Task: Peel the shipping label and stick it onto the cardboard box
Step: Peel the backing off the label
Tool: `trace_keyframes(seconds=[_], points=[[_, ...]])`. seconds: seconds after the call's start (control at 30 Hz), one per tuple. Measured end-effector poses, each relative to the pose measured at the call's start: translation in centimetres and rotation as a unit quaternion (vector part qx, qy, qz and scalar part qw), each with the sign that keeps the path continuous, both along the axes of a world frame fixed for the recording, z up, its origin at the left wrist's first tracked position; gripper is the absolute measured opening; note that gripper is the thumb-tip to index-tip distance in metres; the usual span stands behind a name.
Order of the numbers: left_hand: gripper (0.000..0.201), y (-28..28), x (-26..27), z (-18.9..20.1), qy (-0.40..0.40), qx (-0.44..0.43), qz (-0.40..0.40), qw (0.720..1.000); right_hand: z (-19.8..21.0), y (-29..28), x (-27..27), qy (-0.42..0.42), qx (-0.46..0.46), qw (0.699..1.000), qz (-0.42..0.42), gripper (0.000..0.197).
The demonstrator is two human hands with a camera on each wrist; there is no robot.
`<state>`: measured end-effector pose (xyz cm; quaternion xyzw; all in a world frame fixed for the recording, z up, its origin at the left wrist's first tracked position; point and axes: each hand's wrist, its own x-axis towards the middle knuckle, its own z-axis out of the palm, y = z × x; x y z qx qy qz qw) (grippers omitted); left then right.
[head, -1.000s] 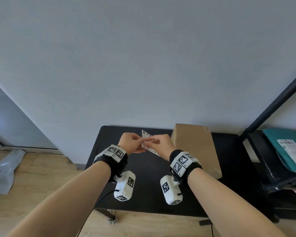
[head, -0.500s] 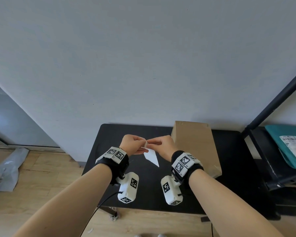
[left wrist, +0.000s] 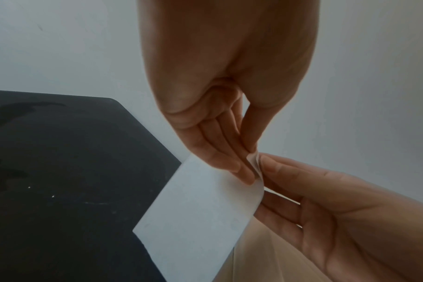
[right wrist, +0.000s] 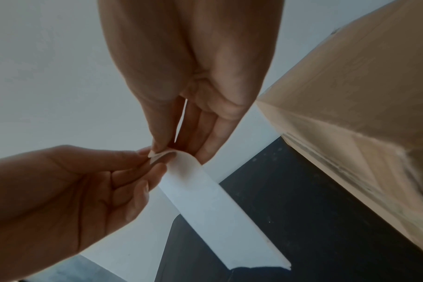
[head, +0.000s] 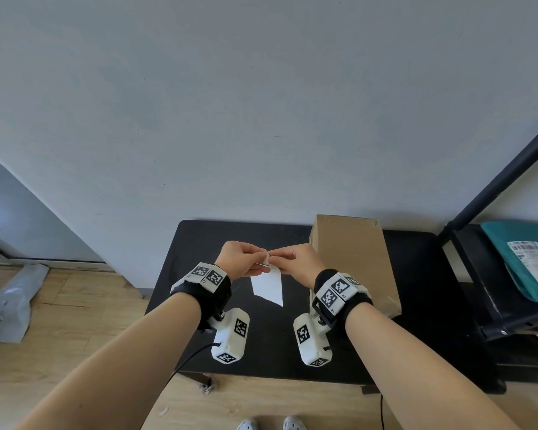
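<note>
A white shipping label sheet [head: 269,287] hangs in the air above the black table [head: 199,237], blank side towards me. My left hand [head: 243,260] pinches its top corner between thumb and fingertips [left wrist: 244,171]. My right hand [head: 295,259] pinches the same corner from the other side, where a thin layer curls away [right wrist: 157,153]. The sheet [left wrist: 198,215] [right wrist: 205,200] droops down from the two pinches. The brown cardboard box [head: 354,259] [right wrist: 362,114] stands on the table just right of my right hand.
A black shelf rack [head: 494,290] stands at the right with a teal mailer bag [head: 519,256] bearing a printed label. A grey wall rises behind the table. A crumpled grey bag [head: 10,302] lies on the wooden floor at the left.
The sheet has turned from printed side up to hanging down from its top corner. Both hands have drawn together at that corner, and the view has shifted slightly.
</note>
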<state>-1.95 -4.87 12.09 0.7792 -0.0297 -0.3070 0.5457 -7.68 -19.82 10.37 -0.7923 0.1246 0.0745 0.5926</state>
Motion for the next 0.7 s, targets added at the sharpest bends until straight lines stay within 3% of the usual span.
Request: trace_keyframes(seconds=[0.23, 0.43, 0.53, 0.7], points=[[0.018, -0.2, 0.0, 0.1, -0.010, 0.007, -0.001, 1.000, 0.2, -0.1, -0.2, 0.010, 0.002, 1.000, 0.017, 0.029], [0.007, -0.1, 0.1, -0.3, -0.014, 0.023, 0.004, 1.000, -0.5, -0.7, 0.3, -0.007, -0.020, 0.998, -0.058, 0.014], [0.012, 0.3, 0.2, -0.6, -0.011, 0.038, 0.003, 0.999, -0.8, -1.1, 0.6, -0.006, -0.044, 0.995, -0.091, 0.024], [0.010, 1.2, 0.4, -1.9, 0.000, 0.056, 0.014, 0.998, -1.6, -1.8, 0.7, 0.009, -0.057, 0.990, -0.127, 0.021]])
